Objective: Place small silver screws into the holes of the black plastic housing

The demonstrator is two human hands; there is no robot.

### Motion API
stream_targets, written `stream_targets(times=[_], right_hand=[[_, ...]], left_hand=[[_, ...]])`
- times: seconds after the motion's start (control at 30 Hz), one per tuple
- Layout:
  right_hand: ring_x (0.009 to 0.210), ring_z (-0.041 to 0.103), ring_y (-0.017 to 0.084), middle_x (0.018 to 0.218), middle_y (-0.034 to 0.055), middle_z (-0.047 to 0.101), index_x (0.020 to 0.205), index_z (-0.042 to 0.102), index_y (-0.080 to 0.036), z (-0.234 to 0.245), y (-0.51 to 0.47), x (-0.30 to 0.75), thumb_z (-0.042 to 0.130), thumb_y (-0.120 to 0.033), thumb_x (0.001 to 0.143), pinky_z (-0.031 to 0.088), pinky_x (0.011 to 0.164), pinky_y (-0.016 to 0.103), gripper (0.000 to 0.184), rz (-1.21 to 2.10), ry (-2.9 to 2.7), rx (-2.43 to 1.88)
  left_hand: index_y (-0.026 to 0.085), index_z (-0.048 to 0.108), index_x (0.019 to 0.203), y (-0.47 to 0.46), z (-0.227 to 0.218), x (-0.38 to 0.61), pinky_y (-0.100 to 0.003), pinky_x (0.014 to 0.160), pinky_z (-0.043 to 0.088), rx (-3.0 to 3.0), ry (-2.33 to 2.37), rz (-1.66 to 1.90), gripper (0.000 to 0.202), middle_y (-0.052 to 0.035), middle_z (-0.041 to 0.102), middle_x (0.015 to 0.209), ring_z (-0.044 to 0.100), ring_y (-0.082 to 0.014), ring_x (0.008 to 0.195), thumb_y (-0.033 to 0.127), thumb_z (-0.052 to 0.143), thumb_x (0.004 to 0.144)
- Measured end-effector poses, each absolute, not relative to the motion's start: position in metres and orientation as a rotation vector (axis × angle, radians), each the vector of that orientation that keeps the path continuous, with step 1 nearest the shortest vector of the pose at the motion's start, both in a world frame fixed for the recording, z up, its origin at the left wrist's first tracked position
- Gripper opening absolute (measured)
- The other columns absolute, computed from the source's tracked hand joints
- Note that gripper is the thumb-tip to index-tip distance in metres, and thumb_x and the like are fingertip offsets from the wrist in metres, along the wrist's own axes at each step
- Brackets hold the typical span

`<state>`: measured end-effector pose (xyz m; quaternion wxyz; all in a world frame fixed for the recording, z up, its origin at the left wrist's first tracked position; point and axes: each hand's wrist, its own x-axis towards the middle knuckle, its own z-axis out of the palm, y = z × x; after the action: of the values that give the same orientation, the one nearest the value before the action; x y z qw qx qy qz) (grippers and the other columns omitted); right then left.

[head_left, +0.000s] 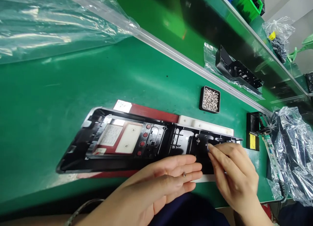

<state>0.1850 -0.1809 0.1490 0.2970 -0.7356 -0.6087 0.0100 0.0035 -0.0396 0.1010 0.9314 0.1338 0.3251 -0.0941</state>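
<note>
Shelved green bin [246, 11]; clear plastic sheeting [61, 27]

Left hand [161, 182] outstretched, right hand [236, 173] in apparent pinch

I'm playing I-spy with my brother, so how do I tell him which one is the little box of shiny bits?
Start at the big green table and find the long black casing. Between it and the silver rail sits a small black box. Unlike the yellow-marked box further right, it's full of tiny silvery pieces.
</note>
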Motion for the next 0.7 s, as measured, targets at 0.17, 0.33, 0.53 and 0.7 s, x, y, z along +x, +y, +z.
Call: stream_targets(times=[0.17,0.33,0.53,0.7], right_hand=[[0.095,0.059,0.023,0.112,0.0132,0.063,0.126,0.067,0.000,0.162,-0.188,0.168,0.057,0.011,0.112,0.051,0.084,0.034,0.021,0.226,-1.569,-1.846],[0.096,0.059,0.024,0.118,0.0153,0.064,0.129,0.065,0.000,0.159,-0.181,0.159,0.051,0.000,0.123,0.052,0.079,0.036,0.016,0.305,-1.601,-1.760],[0.090,0.057,0.022,0.108,0.0130,0.063,0.120,0.066,0.000,0.153,-0.176,0.154,0.048,-0.005,0.126,0.046,0.073,0.035,0.019,0.270,-1.615,-1.775],[0.087,0.053,0.022,0.105,0.0133,0.060,0.116,0.065,-0.002,0.156,-0.178,0.152,0.045,-0.004,0.125,0.045,0.074,0.034,0.021,0.366,-1.605,-1.794]], left_hand=[[0.023,0.075,0.134,-0.042,0.100,0.005,-0.032,0.109,0.063,0.209,0.698,-0.181,0.066,-0.0113,0.073,0.141,0.066,-0.0345,0.139,0.050,0.097,0.078],[0.025,0.076,0.134,-0.044,0.097,0.000,-0.028,0.112,0.061,0.158,0.602,-0.181,0.056,-0.0060,0.075,0.139,0.064,-0.0301,0.143,0.045,0.093,0.084],[0.034,0.078,0.130,-0.034,0.110,0.013,-0.017,0.114,0.053,0.129,0.395,-0.203,0.040,0.0032,0.076,0.136,0.059,-0.0205,0.147,0.041,0.088,0.092],[0.033,0.073,0.139,-0.036,0.099,0.006,-0.031,0.126,0.049,0.163,0.332,-0.202,0.044,-0.0023,0.069,0.149,0.050,-0.0274,0.156,0.039,0.083,0.096]])
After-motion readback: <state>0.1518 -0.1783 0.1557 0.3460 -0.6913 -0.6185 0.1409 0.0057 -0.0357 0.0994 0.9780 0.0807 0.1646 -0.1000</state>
